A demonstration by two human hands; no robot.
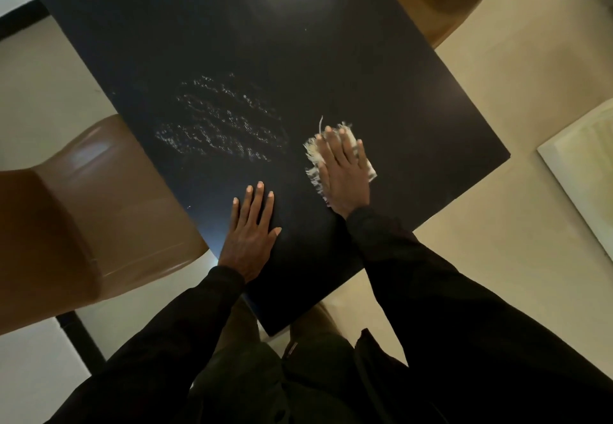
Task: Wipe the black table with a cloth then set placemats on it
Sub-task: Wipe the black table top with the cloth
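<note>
The right hand [345, 174] lay flat on a white cloth [366, 166] (its edges were frayed), fingers straight, pressing it onto the black table [298, 68]. The left hand [252, 234] rested flat beside it, holding nothing. A brown chair [83, 224] stood close by.

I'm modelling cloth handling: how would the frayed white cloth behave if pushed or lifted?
The cloth likely slides easily on the smooth table under the flat right hand. Its thin, frayed edges suggest it is light and would droop if lifted.
</note>
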